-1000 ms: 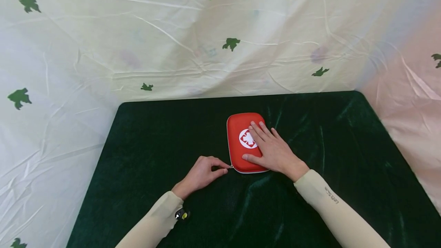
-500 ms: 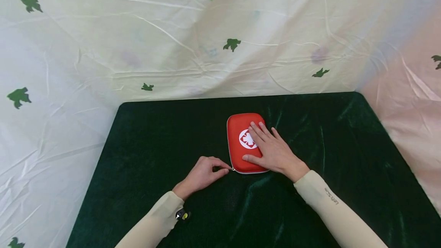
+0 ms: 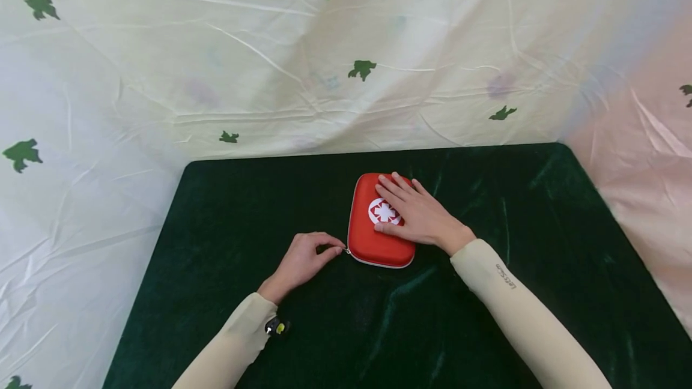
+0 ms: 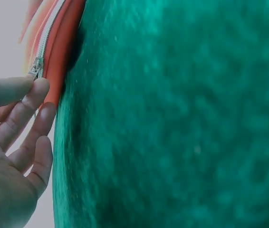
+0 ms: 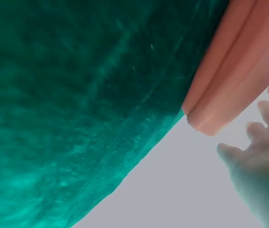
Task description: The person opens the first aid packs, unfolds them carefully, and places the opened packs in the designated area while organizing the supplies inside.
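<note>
A red zippered first-aid case with a white cross emblem lies on the dark green cloth. At its near left corner my left hand pinches the metal zipper pull between thumb and index finger; the other fingers curve loosely below. The zipper's teeth beyond the slider look closed in the left wrist view. My right hand lies spread over the case's right side, its fingers straight, covering part of the emblem. In the right wrist view the case's red side shows beside the outstretched right fingers.
Green velvet cloth covers the table, whose far edge meets a pale curtain printed with green leaves and birds. A small dark round device sits at the left sleeve's cuff.
The case has shifted a little to the left and turned slightly. My left hand has moved left and a bit away from me with the zipper pull; my right hand has slid up and left.
</note>
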A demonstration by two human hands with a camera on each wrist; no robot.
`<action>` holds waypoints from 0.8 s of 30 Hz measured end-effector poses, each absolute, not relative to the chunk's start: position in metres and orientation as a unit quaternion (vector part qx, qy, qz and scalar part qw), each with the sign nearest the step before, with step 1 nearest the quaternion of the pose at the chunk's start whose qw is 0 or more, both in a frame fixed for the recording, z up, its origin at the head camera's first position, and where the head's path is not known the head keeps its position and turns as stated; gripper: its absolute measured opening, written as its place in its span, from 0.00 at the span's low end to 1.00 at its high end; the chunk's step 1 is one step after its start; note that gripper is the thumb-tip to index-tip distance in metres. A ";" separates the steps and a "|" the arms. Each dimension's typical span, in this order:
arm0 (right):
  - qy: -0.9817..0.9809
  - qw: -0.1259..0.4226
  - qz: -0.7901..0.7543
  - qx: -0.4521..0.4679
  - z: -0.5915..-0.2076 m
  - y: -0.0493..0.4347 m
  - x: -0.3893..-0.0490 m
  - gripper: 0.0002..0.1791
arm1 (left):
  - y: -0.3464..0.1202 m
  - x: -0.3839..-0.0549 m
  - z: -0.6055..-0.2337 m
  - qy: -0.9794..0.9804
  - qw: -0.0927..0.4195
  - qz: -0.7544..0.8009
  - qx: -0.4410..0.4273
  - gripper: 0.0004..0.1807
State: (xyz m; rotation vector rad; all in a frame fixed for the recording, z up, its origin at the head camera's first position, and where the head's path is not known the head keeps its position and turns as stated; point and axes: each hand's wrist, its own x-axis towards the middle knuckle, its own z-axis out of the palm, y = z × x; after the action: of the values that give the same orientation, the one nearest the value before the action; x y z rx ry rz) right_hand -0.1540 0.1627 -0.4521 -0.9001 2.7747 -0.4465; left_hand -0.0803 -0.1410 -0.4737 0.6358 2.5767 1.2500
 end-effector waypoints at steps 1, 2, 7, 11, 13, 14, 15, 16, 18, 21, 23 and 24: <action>0.934 0.099 -0.150 -0.308 -0.452 0.162 -0.157 0.52 | -0.142 -0.081 -0.474 0.875 0.103 0.423 0.212 0.08; 0.933 0.104 -0.150 -0.311 -0.452 0.161 -0.160 0.52 | -0.144 -0.082 -0.475 0.877 0.101 0.422 0.207 0.08; 0.933 0.119 -0.144 -0.309 -0.451 0.161 -0.166 0.53 | -0.147 -0.087 -0.478 0.884 0.094 0.419 0.186 0.08; 0.937 0.125 -0.145 -0.292 -0.451 0.166 -0.160 0.55 | -0.149 -0.092 -0.478 0.890 0.076 0.418 0.165 0.08; 0.939 0.125 -0.146 -0.283 -0.452 0.169 -0.156 0.56 | -0.150 -0.094 -0.479 0.893 0.066 0.418 0.151 0.07; 0.941 0.125 -0.147 -0.279 -0.452 0.171 -0.153 0.56 | -0.150 -0.095 -0.479 0.894 0.061 0.419 0.147 0.07; 0.942 0.123 -0.148 -0.275 -0.452 0.172 -0.151 0.56 | -0.150 -0.097 -0.479 0.894 0.058 0.420 0.142 0.07; 0.944 0.121 -0.146 -0.271 -0.453 0.173 -0.148 0.56 | -0.151 -0.098 -0.480 0.895 0.055 0.421 0.138 0.07; 0.948 0.114 -0.140 -0.263 -0.455 0.175 -0.143 0.56 | -0.150 -0.099 -0.480 0.895 0.052 0.424 0.130 0.08; 0.954 0.103 -0.128 -0.250 -0.458 0.178 -0.133 0.57 | -0.149 -0.102 -0.480 0.896 0.049 0.424 0.122 0.08; 0.958 0.097 -0.124 -0.241 -0.459 0.180 -0.125 0.57 | -0.147 -0.103 -0.480 0.896 0.047 0.424 0.121 0.08; 0.959 0.095 -0.122 -0.236 -0.459 0.180 -0.121 0.57 | -0.146 -0.104 -0.479 0.896 0.046 0.424 0.122 0.08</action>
State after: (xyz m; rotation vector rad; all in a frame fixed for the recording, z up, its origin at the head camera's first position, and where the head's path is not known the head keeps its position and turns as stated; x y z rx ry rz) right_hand -0.1211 0.1803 -0.4587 -0.7001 2.8439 -0.3604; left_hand -0.1045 -0.1463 -0.4795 0.3714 2.7373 1.2935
